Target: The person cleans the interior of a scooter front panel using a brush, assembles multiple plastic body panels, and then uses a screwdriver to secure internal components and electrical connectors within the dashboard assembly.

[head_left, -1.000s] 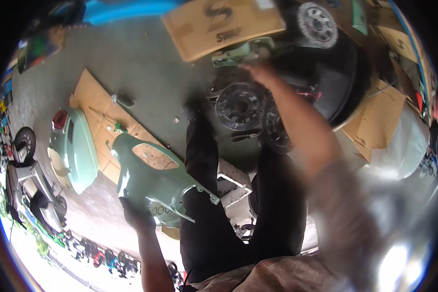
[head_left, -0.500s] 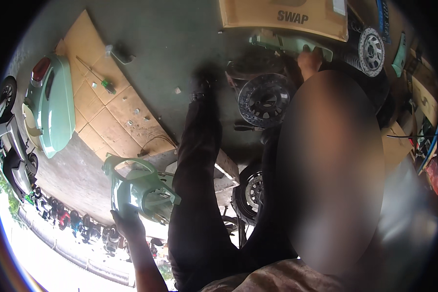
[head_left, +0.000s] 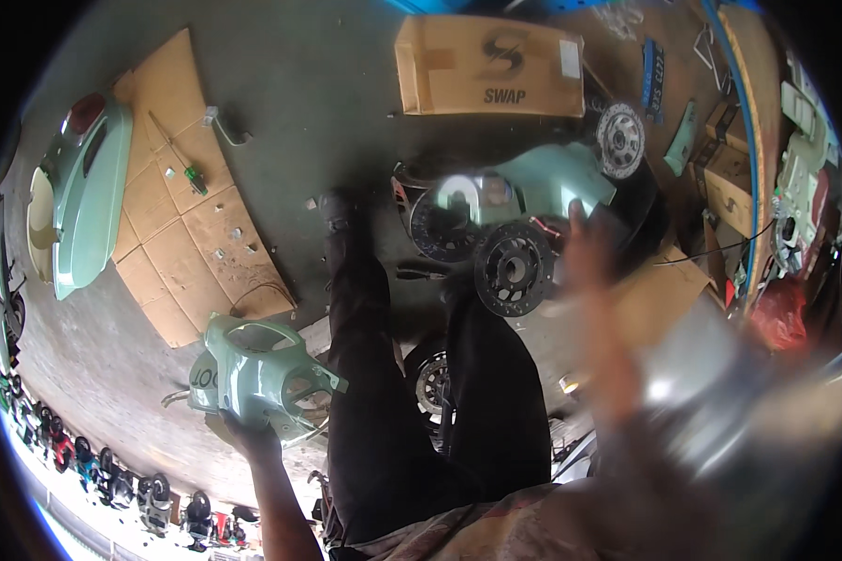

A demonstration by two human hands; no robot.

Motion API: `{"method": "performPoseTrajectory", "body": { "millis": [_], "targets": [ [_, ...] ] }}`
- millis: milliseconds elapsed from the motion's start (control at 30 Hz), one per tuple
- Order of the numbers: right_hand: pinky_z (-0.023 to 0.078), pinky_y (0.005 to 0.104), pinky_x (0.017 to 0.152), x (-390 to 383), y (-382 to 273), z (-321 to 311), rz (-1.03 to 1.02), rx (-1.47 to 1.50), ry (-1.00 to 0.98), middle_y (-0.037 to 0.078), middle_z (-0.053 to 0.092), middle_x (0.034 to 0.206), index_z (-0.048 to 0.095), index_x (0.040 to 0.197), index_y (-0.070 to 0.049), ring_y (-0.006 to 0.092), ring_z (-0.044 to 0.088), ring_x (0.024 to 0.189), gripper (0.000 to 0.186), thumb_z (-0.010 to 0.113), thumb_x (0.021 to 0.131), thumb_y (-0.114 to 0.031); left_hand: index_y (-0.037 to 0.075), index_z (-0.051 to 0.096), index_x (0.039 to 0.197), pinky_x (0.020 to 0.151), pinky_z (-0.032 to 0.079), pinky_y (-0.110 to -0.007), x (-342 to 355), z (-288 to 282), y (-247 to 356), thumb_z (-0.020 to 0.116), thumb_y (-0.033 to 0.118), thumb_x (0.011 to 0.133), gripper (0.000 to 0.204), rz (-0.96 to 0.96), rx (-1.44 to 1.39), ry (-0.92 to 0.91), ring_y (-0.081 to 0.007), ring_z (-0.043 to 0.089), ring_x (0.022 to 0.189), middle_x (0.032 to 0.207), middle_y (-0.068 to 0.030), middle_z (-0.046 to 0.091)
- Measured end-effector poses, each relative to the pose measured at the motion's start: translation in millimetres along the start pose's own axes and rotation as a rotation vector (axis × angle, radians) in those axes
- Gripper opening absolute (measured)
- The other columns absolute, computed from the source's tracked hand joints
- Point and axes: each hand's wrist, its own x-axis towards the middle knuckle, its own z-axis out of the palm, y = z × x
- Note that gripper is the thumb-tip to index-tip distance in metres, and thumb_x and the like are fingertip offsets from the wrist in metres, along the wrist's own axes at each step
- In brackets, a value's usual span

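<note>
My left hand (head_left: 253, 438) is closed on the lower edge of a light green scooter headlight cover (head_left: 253, 374), a shell with large cut-out openings, beside my left thigh. My right hand (head_left: 585, 238), smeared by motion, grips the near edge of a glossy light green body panel (head_left: 557, 178). That panel is tilted above several dark wheel parts. Just below it, close to my right knee, is a black slotted wheel disc (head_left: 515, 269). My fingers are partly hidden by both pieces.
Flattened cardboard (head_left: 196, 252) lies to the left, bearing a green-handled screwdriver (head_left: 195, 179) and several small bits. Beside it rests a green body panel with a red light (head_left: 89, 206). A cardboard box (head_left: 486, 70) stands ahead, near a silver wheel hub (head_left: 620, 138). Parked motorbikes line the lower left.
My right hand has drawn the green panel back towards me and turned it from edge-on to its broad face. The view has shifted; my left hand still holds the headlight cover.
</note>
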Motion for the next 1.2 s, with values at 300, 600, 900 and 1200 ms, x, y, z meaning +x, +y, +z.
{"method": "performPoseTrajectory", "body": {
  "millis": [300, 600, 900, 1200],
  "targets": [
    [0.037, 0.0476, 0.096, -22, -124, -156, 0.332, 0.837, -0.05, 0.026, 0.052, 0.12, 0.052, 0.125, 0.001, 0.0412, 0.052, 0.104, 0.046, 0.057, 0.091, -0.031, -0.006, 0.032, 0.138, 0.101, 0.041, -0.038, 40, -2, -83, 0.064, 0.015, 0.083, 0.067, -0.014, -0.202, 0.041, -0.0349, 0.048, 0.12, 0.134, -0.0238, 0.046],
    [0.048, 0.0294, 0.079, 22, -224, -252, 0.452, 1.206, -0.194, 0.015, 0.051, 0.123, 0.046, 0.129, 0.001, 0.0213, 0.053, 0.102, 0.052, 0.055, 0.094, -0.036, -0.009, 0.03, 0.138, 0.086, 0.049, -0.038, 25, -39, -121, 0.061, 0.003, 0.084, 0.063, -0.488, -0.904, 0.131, -0.0372, 0.059, 0.102, 0.12, -0.0261, 0.055],
    [0.023, 0.042, 0.11, 55, -197, -248, 0.085, 0.554, -0.108, 0.026, 0.033, 0.142, 0.033, 0.141, 0.002, 0.0358, 0.031, 0.134, 0.062, 0.054, 0.094, -0.033, -0.005, 0.042, 0.131, 0.085, 0.046, -0.04, -19, -52, -88, 0.033, 0.029, 0.1, 0.046, -1.056, -1.24, 0.2, -0.0315, 0.058, 0.099, 0.118, -0.0237, 0.056],
    [0.037, 0.0472, 0.1, 65, -281, -330, 0.271, 0.961, -0.094, 0.023, 0.048, 0.127, 0.034, 0.139, 0.003, 0.0356, 0.048, 0.114, 0.062, 0.053, 0.094, -0.035, -0.006, 0.045, 0.13, 0.084, 0.048, -0.038, -42, -34, -123, 0.042, 0.046, 0.096, 0.061, -1.085, -1.334, 0.215, -0.0286, 0.058, 0.103, 0.123, -0.0173, 0.053]
  ]
}}
